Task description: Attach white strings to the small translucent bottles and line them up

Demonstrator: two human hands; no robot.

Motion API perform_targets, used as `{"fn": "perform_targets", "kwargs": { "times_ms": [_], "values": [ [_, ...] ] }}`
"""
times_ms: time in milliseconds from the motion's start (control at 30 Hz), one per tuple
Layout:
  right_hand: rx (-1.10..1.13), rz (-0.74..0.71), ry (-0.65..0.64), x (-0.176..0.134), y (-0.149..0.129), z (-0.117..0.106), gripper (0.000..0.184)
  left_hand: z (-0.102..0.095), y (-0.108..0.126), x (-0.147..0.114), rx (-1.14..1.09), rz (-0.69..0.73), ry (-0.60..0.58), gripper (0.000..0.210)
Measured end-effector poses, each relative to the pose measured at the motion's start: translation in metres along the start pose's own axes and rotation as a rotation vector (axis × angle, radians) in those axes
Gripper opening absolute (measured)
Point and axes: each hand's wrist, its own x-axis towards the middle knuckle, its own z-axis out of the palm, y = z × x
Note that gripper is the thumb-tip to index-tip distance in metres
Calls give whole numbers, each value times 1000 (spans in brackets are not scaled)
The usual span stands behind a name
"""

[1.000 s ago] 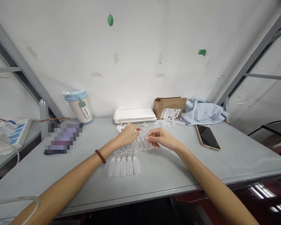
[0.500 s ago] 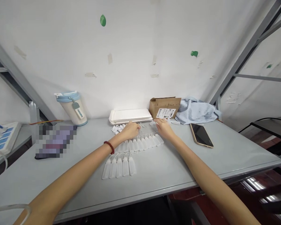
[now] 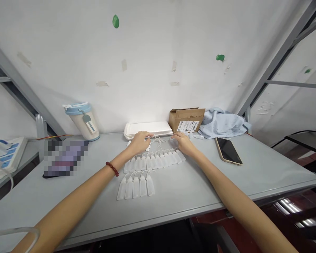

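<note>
My left hand (image 3: 140, 142) is over the back of the table, its index finger stretched toward a small heap of white cords (image 3: 160, 141). Its index finger and thumb look apart. Small white pieces (image 3: 148, 148) lie partly hidden under it. My right hand (image 3: 183, 142) is right of the cords, fingers bent together and pointing left; something pale shows at the fingertips, too small to make out. Below both hands runs a row of translucent tag-shaped pieces (image 3: 158, 162) with white cord loops. Nearer me lies a shorter row of the same looped pieces (image 3: 136, 188).
White trays (image 3: 149, 128) are stacked against the wall, beside a cardboard box (image 3: 186, 120) and a light blue cloth (image 3: 222, 123). Small translucent pieces (image 3: 198, 136) lie before the box. A phone (image 3: 228, 151) is at right, a tumbler (image 3: 83, 121) at left.
My left hand has moved left and slightly away from me, and its index finger has stretched out, uncovering more of the cords. My right hand stays nearly in place. The view has shifted slightly.
</note>
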Motion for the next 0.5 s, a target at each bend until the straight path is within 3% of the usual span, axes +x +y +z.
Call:
{"fn": "perform_targets", "kwargs": {
  "times_ms": [133,267,500],
  "values": [
    [-9,52,-3,-1,4,1,58,-6,-4,-16,-75,4,47,39],
    [-92,123,-61,-2,1,0,61,-13,-14,-48,-99,5,106,37],
    [-211,171,-91,2,-3,2,66,-20,-23,-76,-120,-134,222,32]
  ]
}}
